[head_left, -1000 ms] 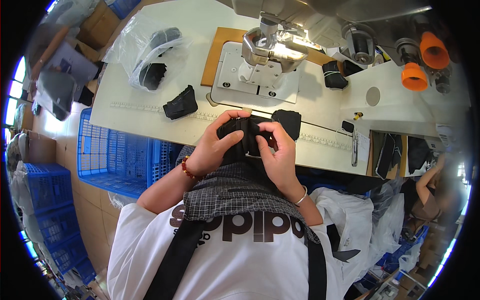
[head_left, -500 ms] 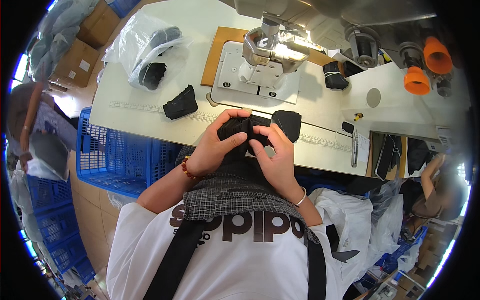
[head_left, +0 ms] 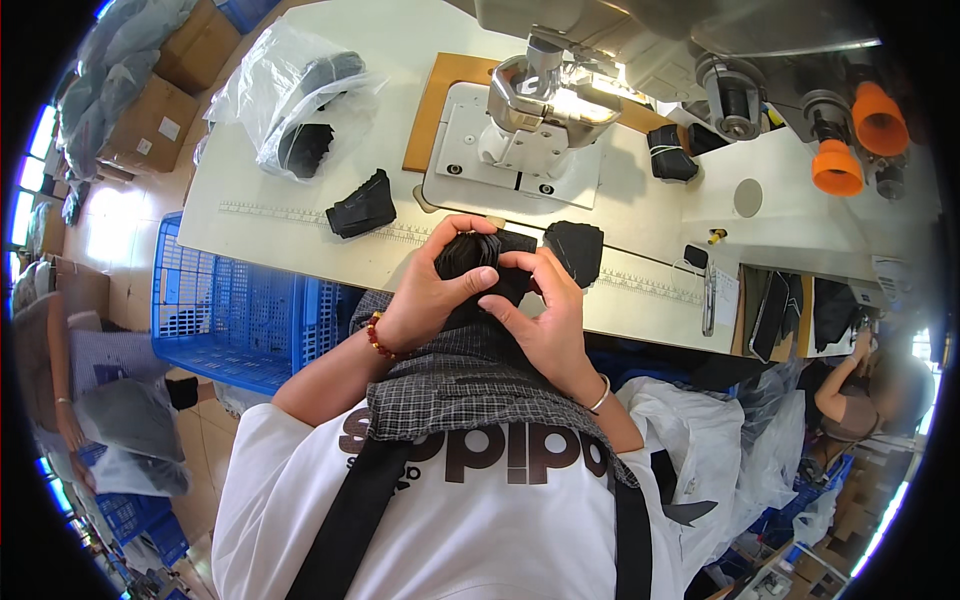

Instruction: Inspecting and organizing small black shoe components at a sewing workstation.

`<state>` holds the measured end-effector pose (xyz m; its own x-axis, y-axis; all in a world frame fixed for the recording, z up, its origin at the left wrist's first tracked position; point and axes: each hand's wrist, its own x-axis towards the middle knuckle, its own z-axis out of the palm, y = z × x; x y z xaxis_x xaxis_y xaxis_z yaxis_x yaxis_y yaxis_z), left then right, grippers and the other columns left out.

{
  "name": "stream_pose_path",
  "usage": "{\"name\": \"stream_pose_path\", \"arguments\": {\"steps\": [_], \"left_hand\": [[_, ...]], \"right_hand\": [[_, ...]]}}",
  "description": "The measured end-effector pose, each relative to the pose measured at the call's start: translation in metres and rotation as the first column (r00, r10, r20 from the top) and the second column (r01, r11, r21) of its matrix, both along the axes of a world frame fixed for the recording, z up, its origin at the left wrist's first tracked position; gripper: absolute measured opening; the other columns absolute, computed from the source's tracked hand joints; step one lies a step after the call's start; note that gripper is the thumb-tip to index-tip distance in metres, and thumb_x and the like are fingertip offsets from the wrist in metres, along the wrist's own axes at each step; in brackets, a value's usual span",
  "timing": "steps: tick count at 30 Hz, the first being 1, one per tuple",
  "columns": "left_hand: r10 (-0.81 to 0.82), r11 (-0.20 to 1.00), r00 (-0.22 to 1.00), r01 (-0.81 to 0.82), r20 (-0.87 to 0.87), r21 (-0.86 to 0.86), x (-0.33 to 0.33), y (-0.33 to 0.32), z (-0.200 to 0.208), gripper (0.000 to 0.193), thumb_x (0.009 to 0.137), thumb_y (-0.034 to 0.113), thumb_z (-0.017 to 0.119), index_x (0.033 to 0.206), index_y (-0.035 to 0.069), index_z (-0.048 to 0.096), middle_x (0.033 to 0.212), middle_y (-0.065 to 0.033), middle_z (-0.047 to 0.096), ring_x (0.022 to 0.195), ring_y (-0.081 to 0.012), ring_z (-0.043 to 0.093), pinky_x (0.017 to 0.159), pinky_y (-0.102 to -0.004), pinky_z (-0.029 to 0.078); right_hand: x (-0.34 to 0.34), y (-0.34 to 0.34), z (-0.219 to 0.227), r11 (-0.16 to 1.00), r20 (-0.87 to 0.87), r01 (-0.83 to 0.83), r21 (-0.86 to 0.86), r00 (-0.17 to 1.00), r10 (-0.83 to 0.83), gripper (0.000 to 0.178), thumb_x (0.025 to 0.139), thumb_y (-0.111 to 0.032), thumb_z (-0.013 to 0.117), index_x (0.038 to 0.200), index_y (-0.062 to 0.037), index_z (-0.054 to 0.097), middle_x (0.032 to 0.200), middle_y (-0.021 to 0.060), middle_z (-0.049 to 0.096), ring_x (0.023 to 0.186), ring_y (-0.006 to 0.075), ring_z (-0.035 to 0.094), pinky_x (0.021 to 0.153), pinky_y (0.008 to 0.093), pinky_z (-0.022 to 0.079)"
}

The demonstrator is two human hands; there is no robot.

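A stack of black fabric pieces [head_left: 466, 254] is held up at the table's front edge, just before the sewing machine [head_left: 540, 145]. My left hand [head_left: 425, 298] wraps round the stack's left side, thumb in front and fingers over the top. From the right, my right hand [head_left: 550, 318] grips the stack's edge with its fingers at the upper right; its thumb is apart from them, lower down. Just beyond the right fingers lies another black fabric pile [head_left: 577, 252] on the table. Further left rests a smaller black pile [head_left: 361, 207].
A clear plastic bag [head_left: 250, 100] with black pieces lies at the far left of the table. Below the table edge stands a blue crate [head_left: 225, 345]. A tied black bundle [head_left: 670, 160] and metal thread snips [head_left: 710, 300] are at right. Other people work on both sides.
The held pieces have shifted and fanned at the top; my right thumb has moved left and away from its fingers. At left, a person with a plastic bag has come nearer.
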<state>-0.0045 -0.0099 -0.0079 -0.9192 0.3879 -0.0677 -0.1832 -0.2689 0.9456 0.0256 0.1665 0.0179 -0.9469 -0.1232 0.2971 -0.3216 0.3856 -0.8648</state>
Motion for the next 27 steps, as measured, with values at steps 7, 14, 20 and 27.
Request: {"name": "stream_pose_path", "arguments": {"steps": [7, 14, 20, 27], "left_hand": [[-0.002, 1.000, 1.000, 0.002, -0.016, -0.012, 0.001, 0.001, 0.000, 0.041, 0.096, 0.017, 0.068, 0.130, 0.008, 0.048, 0.115, -0.0048, 0.058, 0.105, -0.0125, 0.057, 0.091, -0.0286, 0.050], [0.004, 0.998, 0.994, -0.011, 0.112, 0.059, 0.001, 0.003, 0.016, 0.031, 0.098, 0.015, 0.064, 0.126, 0.007, 0.054, 0.108, -0.0021, 0.061, 0.099, -0.0082, 0.056, 0.087, -0.0251, 0.049], [-0.034, 0.981, 0.979, -0.005, 0.199, 0.192, 0.000, 0.004, 0.012, 0.029, 0.100, 0.013, 0.060, 0.128, 0.008, 0.053, 0.111, -0.0032, 0.062, 0.099, -0.0080, 0.059, 0.084, -0.0245, 0.052], [-0.009, 0.987, 0.985, -0.019, 0.169, 0.160, -0.001, 0.005, 0.009, 0.029, 0.100, 0.012, 0.059, 0.128, 0.007, 0.053, 0.112, -0.0035, 0.062, 0.099, -0.0080, 0.058, 0.085, -0.0247, 0.051]], "right_hand": [[0.000, 0.003, -0.001, 0.998, 0.109, -0.003, -0.055, 0.994, 0.009, 0.031, 0.082, -0.016, 0.079, 0.106, -0.0020, 0.064, 0.089, 0.0098, 0.061, 0.076, 0.0236, 0.059, 0.070, 0.0330, 0.048], [-0.002, 0.007, -0.007, 0.993, 0.130, 0.008, -0.121, 0.991, 0.008, 0.018, 0.087, -0.003, 0.070, 0.104, -0.0009, 0.065, 0.085, 0.0091, 0.059, 0.072, 0.0209, 0.058, 0.064, 0.0298, 0.046], [-0.003, -0.008, -0.005, 0.957, -0.012, 0.137, -0.256, 0.989, -0.145, 0.019, 0.087, 0.002, 0.067, 0.105, -0.0016, 0.064, 0.086, 0.0113, 0.059, 0.073, 0.0230, 0.060, 0.065, 0.0316, 0.048], [-0.003, 0.001, -0.003, 1.000, -0.048, 0.016, -0.005, 0.999, -0.016, 0.021, 0.085, -0.006, 0.073, 0.103, -0.0020, 0.063, 0.091, 0.0127, 0.061, 0.080, 0.0289, 0.062, 0.071, 0.0352, 0.049]]}}
